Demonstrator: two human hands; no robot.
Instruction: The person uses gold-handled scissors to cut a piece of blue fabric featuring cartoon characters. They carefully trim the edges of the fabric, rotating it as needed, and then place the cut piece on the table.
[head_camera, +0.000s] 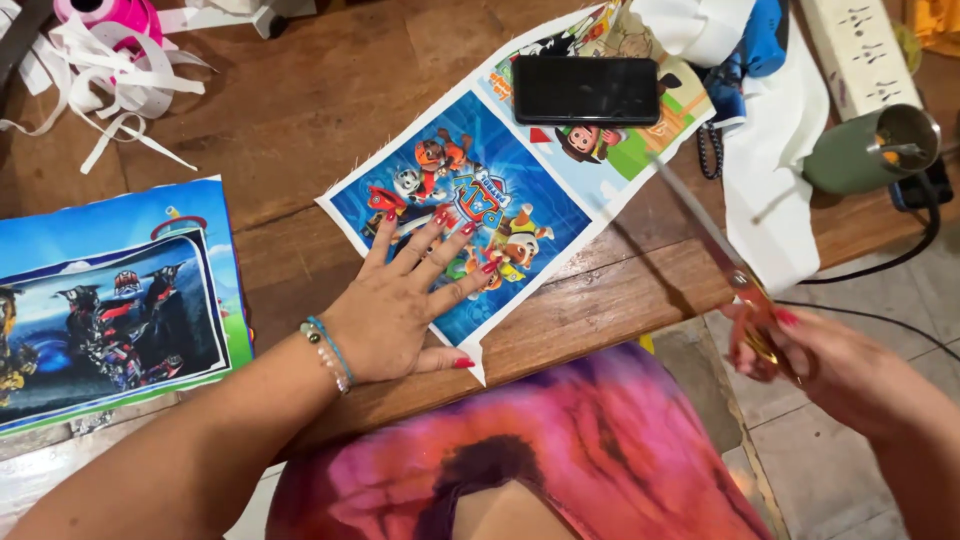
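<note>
Far-left sheet: printed picture sheet (110, 305), blue border, flat on the counter (300, 120), untouched.
Ribbon: white strips (110, 85) heaped at the upper left.
Left hand (405, 300): fingers spread, palm down, holding nothing; it presses the cartoon print (470, 210) flat.
Cartoon print: lies diagonally mid-counter, lower corner at the counter edge, black phone (585, 90) weighing its upper end.
Scissors (715, 245): long blades aimed at the print's right edge, not touching it.
Right hand (800, 350): closed around the orange handles, off the counter edge.
Handling note: keep the palm firm and the fingers well apart from the cut line; judged safest with the blades entering along the white border.
Far right: green cup (865, 150), white power strip (860, 50).
</note>
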